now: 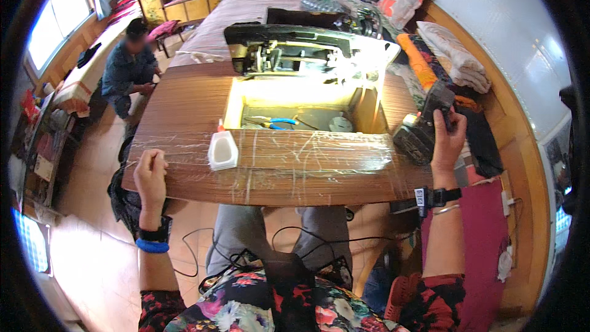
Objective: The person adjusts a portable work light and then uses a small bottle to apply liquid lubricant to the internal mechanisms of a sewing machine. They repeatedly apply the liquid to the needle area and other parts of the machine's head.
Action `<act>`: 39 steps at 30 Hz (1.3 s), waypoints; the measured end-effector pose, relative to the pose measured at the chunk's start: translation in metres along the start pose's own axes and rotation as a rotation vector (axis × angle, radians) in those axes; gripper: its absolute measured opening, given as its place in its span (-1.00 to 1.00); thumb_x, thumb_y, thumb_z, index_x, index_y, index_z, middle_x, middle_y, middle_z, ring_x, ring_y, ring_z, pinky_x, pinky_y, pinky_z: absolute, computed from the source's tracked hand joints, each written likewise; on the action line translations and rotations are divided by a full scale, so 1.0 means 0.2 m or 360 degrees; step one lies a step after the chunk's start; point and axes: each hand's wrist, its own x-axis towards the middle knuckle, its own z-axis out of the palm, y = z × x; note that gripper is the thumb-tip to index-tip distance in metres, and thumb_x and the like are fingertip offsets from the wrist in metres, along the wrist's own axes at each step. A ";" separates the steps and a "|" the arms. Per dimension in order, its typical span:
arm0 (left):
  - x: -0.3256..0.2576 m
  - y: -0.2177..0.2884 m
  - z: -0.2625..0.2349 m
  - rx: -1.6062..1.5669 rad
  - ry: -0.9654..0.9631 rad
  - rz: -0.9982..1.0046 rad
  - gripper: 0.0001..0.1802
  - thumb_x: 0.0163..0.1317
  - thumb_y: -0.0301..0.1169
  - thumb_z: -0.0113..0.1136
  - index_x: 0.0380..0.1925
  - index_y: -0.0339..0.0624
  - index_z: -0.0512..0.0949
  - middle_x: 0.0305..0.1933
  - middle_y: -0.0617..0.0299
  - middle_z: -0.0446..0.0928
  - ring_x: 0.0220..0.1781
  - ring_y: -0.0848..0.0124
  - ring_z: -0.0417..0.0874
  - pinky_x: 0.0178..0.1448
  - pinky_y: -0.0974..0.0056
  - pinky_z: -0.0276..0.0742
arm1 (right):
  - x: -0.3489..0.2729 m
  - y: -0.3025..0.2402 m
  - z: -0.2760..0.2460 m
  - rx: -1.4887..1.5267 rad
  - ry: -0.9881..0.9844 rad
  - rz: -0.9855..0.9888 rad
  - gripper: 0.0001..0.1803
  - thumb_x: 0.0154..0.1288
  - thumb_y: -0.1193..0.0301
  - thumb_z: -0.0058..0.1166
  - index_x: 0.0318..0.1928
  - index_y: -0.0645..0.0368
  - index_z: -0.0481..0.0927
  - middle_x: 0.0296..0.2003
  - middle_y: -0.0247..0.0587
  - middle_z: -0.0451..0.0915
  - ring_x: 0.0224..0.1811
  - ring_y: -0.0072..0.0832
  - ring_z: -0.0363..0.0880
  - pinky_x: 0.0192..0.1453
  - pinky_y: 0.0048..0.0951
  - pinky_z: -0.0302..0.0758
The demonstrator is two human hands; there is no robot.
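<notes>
My left hand (151,175) rests at the left front of the brown wooden table (184,104), its fingers curled closed. Whatever they may hold is hidden. At the table's right edge, my right hand (449,138) is closed around the upper part of a black blocky device (424,128) whose kind I cannot make out. A sewing machine (295,52) lies tipped back, its underside mechanism facing me under bright light. Below it, an open compartment (362,107) in the tabletop contains blue-handled pliers (279,123). A white plastic container (222,150) with a red tip lies between my hands.
Clear, wrinkled film (307,154) covers the table's front strip. Black cables (279,237) run across my lap and the floor. Behind the table is a bed (246,9) with bedding and an orange roll (416,61). Another person (128,71) crouches at the left.
</notes>
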 end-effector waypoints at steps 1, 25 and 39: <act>0.00 0.00 0.00 0.0006 -0.0012 -0.0009 -0.87 0.50 -0.45 0.15 -0.21 -0.24 0.64 -0.44 0.29 0.58 -0.46 0.56 0.51 -0.35 0.42 0.44 | 0.00 0.00 -0.01 -0.0073 0.0005 -0.0065 -0.62 0.40 0.22 0.38 -0.02 0.17 0.50 -0.04 -0.35 0.49 0.00 -0.56 0.44 0.18 -0.46 0.42; -0.02 0.04 -0.06 0.0020 -0.0079 0.0204 -0.89 0.39 -0.43 0.26 -0.19 -0.24 0.64 -0.30 0.05 0.64 -0.32 0.26 0.69 -0.16 0.26 0.57 | -0.90 -0.72 1.36 -0.0571 -0.1506 -0.0265 -0.23 0.18 -0.04 0.45 0.22 0.22 0.53 -0.25 -0.02 0.68 -0.27 -0.17 0.72 -0.18 -0.20 0.63; 0.00 0.07 -0.09 0.0006 -0.0260 0.0271 -0.90 0.31 -0.48 0.31 -0.21 -0.24 0.64 -0.27 0.09 0.65 -0.35 0.23 0.68 -0.20 0.25 0.58 | -0.87 -0.67 1.53 -0.0455 -0.1705 0.0183 -0.39 0.13 0.03 0.49 -0.01 0.25 0.66 -0.21 0.01 0.75 -0.16 -0.16 0.76 -0.07 -0.21 0.63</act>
